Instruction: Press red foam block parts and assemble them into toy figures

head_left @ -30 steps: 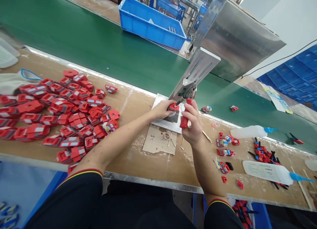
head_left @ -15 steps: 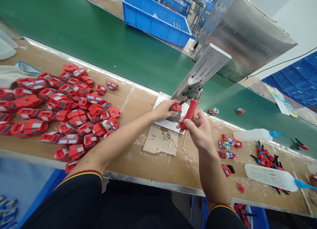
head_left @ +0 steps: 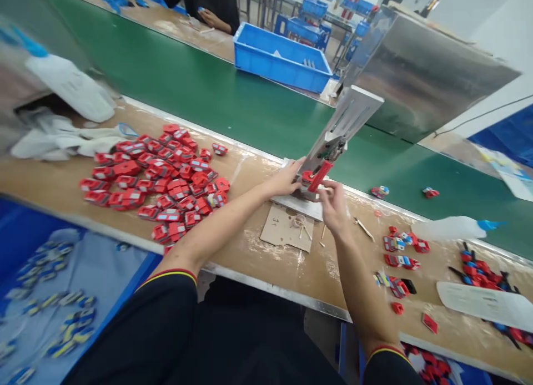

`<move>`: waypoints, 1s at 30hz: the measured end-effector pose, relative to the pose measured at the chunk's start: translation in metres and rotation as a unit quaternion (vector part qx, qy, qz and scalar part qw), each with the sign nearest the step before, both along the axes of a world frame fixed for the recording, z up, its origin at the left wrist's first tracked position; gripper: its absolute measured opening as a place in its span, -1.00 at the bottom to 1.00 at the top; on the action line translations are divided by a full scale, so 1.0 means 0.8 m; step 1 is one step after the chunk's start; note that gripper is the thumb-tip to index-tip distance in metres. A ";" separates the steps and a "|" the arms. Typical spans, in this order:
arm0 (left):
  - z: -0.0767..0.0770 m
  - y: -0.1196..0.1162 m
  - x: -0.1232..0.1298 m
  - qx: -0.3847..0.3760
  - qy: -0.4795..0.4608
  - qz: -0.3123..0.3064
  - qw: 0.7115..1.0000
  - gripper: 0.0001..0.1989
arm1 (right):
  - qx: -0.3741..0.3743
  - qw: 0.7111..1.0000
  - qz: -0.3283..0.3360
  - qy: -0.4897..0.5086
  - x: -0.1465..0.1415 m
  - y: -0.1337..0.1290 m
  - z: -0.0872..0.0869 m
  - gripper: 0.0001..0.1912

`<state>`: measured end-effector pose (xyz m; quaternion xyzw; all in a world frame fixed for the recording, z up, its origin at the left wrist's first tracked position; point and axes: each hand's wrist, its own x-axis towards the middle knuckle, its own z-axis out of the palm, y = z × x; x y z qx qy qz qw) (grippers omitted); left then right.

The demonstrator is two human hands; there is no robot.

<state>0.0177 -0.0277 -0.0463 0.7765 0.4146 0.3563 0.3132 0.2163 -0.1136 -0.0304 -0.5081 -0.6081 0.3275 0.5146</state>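
Note:
The clamp press [head_left: 333, 143] stands on a pale base plate [head_left: 306, 206], its red handle [head_left: 321, 175] slanting down. My left hand [head_left: 287, 180] is closed on a red toy part [head_left: 307, 177] at the foot of the press, its fingertips partly hidden behind the metal. My right hand [head_left: 333, 199] is beside the lower end of the handle, thumb and fingers pinched together. What lies between them is too small to make out. Below the plate is a piece of cardboard [head_left: 283, 228] with a rubber band and small sticks.
A large heap of red toy parts [head_left: 179, 188] lies on the left. A blue crate [head_left: 283, 57] stands beyond the green belt [head_left: 200, 80]. More toy parts [head_left: 402, 261] and a white bottle [head_left: 449, 228] are on the right. A person's hand [head_left: 212, 20] shows across the belt.
My right hand has come off the grip of the red handle and is now pinched beside its lower end. My left hand stays at the press. The view has swung toward the left.

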 end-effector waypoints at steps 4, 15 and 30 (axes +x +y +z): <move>0.016 -0.043 -0.136 0.063 0.148 0.080 0.984 -0.67 | 0.082 0.986 -0.078 -0.120 0.056 -0.055 0.001 -0.73; 0.036 -0.158 -0.170 0.010 0.568 0.115 0.815 -0.63 | -0.071 0.890 0.101 -0.438 0.052 -0.062 0.001 -0.73; 0.015 -0.170 -0.112 -0.021 -0.314 0.203 0.927 -0.57 | 0.038 0.917 0.108 -0.381 0.010 -0.050 -0.046 -0.72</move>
